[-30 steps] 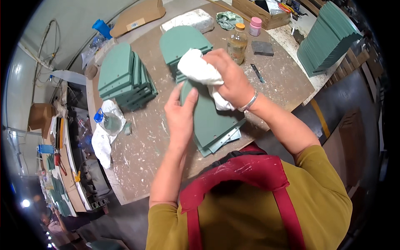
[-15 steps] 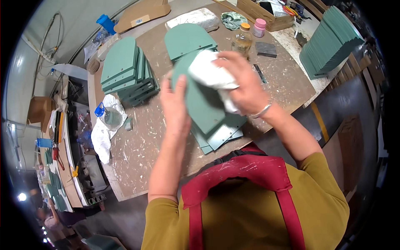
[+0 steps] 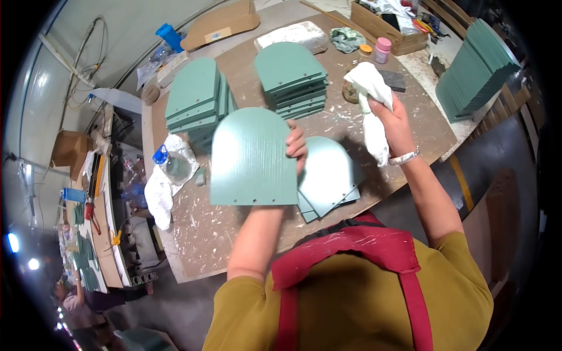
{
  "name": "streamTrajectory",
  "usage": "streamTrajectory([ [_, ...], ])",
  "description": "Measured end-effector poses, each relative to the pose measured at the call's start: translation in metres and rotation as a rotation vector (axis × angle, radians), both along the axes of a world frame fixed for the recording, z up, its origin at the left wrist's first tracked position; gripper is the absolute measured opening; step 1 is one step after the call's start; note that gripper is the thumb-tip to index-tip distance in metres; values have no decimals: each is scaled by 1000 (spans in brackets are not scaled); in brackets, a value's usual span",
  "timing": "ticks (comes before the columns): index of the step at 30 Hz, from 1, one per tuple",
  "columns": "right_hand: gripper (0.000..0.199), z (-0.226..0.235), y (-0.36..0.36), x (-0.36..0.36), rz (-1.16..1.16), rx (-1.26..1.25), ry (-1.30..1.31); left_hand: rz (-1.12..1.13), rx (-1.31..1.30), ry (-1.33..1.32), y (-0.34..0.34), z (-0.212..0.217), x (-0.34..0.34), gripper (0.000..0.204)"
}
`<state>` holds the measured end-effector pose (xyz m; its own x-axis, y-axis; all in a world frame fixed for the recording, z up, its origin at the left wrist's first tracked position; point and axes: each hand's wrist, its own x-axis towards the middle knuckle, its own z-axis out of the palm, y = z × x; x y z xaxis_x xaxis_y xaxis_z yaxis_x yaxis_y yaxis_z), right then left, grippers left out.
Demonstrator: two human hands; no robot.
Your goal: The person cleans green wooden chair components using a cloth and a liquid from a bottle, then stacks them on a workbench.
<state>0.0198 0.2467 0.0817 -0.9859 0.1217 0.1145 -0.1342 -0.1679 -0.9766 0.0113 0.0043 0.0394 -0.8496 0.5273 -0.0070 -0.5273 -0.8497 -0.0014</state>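
My left hand (image 3: 297,144) grips a green arch-topped panel (image 3: 253,161) by its right edge, the fingers curled over that side. The panel faces up, its rounded end away from me and a row of small holes along the straight near edge. Out to the right, my right hand (image 3: 395,126) is closed on a white cloth (image 3: 373,96), which dangles in front of a jar with an orange lid. Beneath and right of the raised panel lie a few like panels (image 3: 325,167) near the table's front edge. Two stacks of such panels, one left (image 3: 193,90) and one middle (image 3: 291,67), stand beyond.
On the brown worktable (image 3: 199,245), a clear bottle with a blue cap (image 3: 175,167) rests by a white rag (image 3: 158,202). A pink bottle (image 3: 382,51), a dark block (image 3: 392,81) and a wooden box (image 3: 386,32) are at the far right. A tall panel stack (image 3: 474,73) stands beyond.
The cloth has come off the panel and moved right with my right hand. My left hand has turned the panel and shifted its grip to the right edge.
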Motion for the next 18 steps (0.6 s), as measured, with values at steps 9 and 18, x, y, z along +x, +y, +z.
streamTrajectory([
  [9, 55, 13, -116, 45, 276, 1044, 851, -119, 89, 217, 26, -21, 3, 46],
  [18, 33, -30, -26, -12, 154, 380, -48, 261, -1161, 41, 31, -4, -2, 48],
])
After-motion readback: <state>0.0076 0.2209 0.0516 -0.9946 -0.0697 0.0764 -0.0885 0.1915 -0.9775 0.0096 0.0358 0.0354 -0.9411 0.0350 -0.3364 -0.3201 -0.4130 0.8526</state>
